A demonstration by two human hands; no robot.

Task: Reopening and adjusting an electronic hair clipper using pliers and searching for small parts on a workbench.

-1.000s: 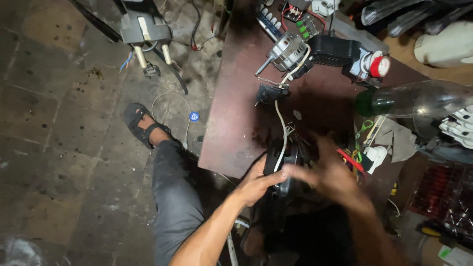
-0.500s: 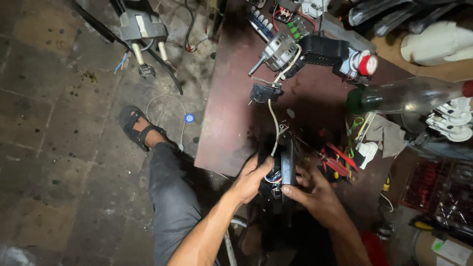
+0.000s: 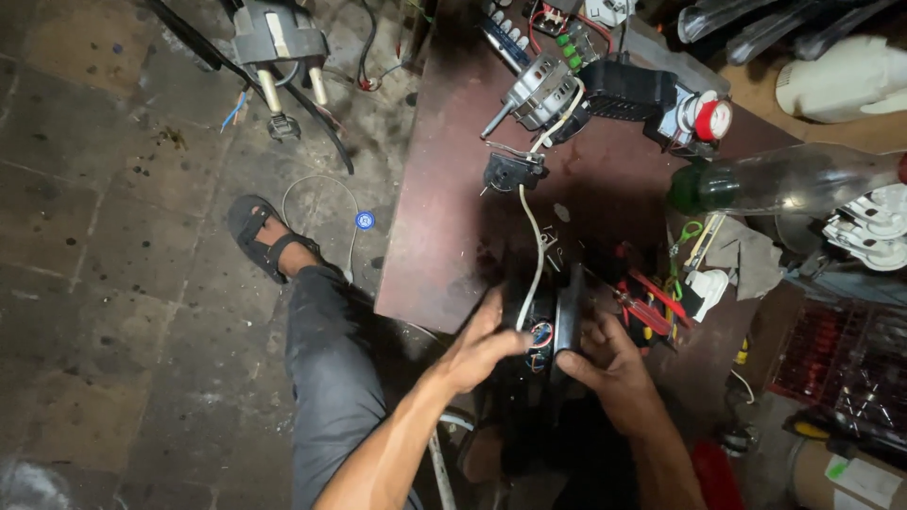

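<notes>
Both hands close on a dark, round motor housing with coloured wires showing at its middle, held on edge at the near rim of the reddish-brown worktable, at about six o'clock in the view. The left hand presses against its left face, fingers together and reaching upward along it. The right hand clamps the right side, thumb and fingers wrapped round the black rim. A white cable runs from the housing toward twelve o'clock to a small black switch block. Beyond that, at one o'clock, lies a grey metal motor with a shaft. Red-handled pliers lie just beside the right hand at two o'clock. A clear glass bottle with a green neck lies on its side at two o'clock, well apart.
</notes>
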